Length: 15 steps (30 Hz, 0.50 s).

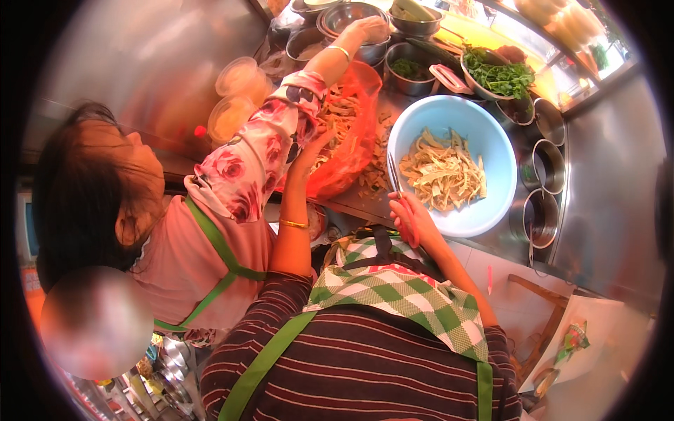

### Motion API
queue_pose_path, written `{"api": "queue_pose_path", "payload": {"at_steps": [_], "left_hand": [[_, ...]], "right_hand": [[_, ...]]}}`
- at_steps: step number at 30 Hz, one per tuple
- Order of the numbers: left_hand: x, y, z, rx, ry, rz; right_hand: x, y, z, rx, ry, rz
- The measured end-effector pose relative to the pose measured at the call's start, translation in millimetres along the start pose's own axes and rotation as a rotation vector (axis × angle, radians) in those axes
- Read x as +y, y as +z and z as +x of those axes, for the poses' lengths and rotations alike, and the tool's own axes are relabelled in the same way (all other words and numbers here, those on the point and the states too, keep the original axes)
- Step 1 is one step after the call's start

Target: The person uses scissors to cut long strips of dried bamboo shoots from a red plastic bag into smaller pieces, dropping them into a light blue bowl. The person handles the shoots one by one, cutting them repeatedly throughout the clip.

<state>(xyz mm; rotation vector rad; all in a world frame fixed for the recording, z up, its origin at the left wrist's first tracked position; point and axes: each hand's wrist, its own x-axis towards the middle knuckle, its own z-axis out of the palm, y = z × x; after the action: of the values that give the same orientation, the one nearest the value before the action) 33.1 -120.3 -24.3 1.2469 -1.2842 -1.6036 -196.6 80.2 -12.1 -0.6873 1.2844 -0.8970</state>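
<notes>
My right hand [413,220] grips the red handles of a pair of scissors [395,176], whose metal blades point up along the left rim of a light blue plastic basin [500,158]. Pale yellowish cut strips of food [447,173] lie heaped in the basin. To the left, my left hand [317,146] reaches into a red plastic bag [363,137] holding more brownish strips [339,118]. Its fingers are partly hidden by a co-worker's sleeve, so its hold cannot be made out. Loose brown scraps [375,173] lie between bag and basin.
A co-worker's arm [326,63] crosses above my left hand towards stacked metal bowls [347,18]. Metal bowls, one with leafy greens [497,73], stand behind the basin. Several metal pots [534,218] line its right side. Round plastic tubs [231,118] stand at the left.
</notes>
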Motion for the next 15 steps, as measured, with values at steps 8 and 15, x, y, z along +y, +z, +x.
{"api": "queue_pose_path", "payload": {"at_steps": [8,15], "left_hand": [[21.0,42.6,-30.8,-0.104,0.128,-0.123],[50.0,93.5,-49.5,-0.155,0.147,-0.177]], "right_hand": [[-5.3,-1.1,-4.6,-0.031,-0.029,-0.032],[-1.0,-5.3,0.1,-0.016,-0.031,0.007]]}}
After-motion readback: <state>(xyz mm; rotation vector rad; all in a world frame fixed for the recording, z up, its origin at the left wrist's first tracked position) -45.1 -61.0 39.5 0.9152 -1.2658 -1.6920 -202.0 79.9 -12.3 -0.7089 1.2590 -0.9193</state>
